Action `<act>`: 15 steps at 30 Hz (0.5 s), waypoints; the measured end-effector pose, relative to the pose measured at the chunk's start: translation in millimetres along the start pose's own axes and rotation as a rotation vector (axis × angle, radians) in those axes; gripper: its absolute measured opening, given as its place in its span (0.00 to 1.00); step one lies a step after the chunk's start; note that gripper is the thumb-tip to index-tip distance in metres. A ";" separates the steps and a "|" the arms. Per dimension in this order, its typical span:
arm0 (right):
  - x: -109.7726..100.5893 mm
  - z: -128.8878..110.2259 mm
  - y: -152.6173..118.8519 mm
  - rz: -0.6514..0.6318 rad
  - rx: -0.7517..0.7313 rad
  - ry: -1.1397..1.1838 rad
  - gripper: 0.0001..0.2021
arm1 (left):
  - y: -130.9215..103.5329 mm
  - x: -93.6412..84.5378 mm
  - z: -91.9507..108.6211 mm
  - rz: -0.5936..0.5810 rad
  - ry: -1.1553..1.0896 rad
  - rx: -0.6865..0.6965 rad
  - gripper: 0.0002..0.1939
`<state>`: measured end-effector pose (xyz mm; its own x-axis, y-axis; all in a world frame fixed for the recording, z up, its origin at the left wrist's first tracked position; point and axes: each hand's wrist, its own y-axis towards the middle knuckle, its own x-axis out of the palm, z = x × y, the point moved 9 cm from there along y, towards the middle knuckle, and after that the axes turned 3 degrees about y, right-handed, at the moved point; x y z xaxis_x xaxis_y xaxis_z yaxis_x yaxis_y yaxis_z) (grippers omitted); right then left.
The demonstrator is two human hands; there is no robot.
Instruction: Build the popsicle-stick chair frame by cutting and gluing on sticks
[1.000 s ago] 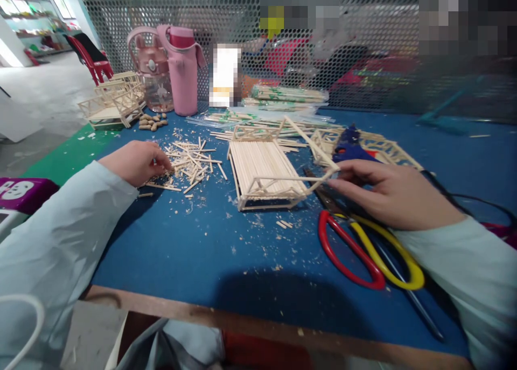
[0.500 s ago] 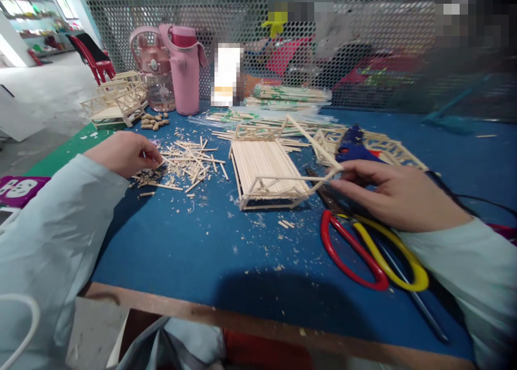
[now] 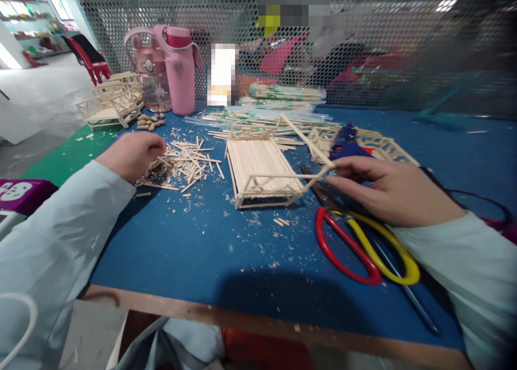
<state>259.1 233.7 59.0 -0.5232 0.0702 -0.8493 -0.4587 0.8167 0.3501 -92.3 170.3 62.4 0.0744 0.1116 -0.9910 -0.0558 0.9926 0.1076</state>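
A small stick-built model [image 3: 262,168] with a deck of pale sticks stands on the blue table mat. My right hand [image 3: 388,189] pinches the corner of its thin stick frame, which juts out to the right of the deck. My left hand [image 3: 133,153] is over the left edge of a pile of cut stick pieces [image 3: 191,162], its fingers curled together; whatever is between them is hidden. Scissors [image 3: 349,222] with one red and one yellow handle lie below my right hand. A blue glue gun [image 3: 348,141] rests behind that hand.
At the back stand a pink bottle [image 3: 180,74], a clear bottle [image 3: 153,84] and a lit phone [image 3: 223,75]. Bagged sticks [image 3: 285,93] lie near the mesh screen. Another stick model [image 3: 111,103] and peanuts [image 3: 150,123] are at the back left.
My left hand has moved slightly right over the pile, and its fingers have curled in more. My right hand still pinches the frame. The whole view has shifted a little.
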 end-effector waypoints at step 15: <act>-3.9 -3.5 0.2 0.024 0.025 0.011 0.15 | -6.1 13.6 -51.8 -0.334 0.162 -0.101 0.10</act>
<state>258.5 231.6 63.8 -0.5420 0.0838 -0.8362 -0.4276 0.8291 0.3603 -142.5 163.3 44.1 -0.0525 -0.2342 -0.9708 -0.1535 0.9625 -0.2239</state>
